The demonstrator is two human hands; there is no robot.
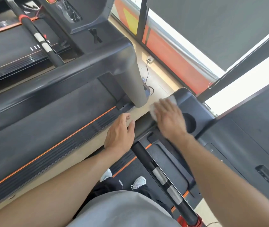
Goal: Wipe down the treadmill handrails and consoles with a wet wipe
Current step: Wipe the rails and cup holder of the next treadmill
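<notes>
My right hand (169, 118) lies flat on a white wet wipe (153, 110) and presses it against the left corner of the black treadmill console (191, 102), just beside a round cup holder (190, 122). The hand is blurred with motion. My left hand (120, 133) hovers with relaxed fingers, holding nothing, over the gap left of the console. The black handrail (160, 174) with silver sensor plates runs from below the console toward me.
A second treadmill (48, 115) with an orange stripe and a grey upright (130, 76) stands to the left. A third one is at the far left top. A power cable and socket (149, 60) lie on the beige floor by the window.
</notes>
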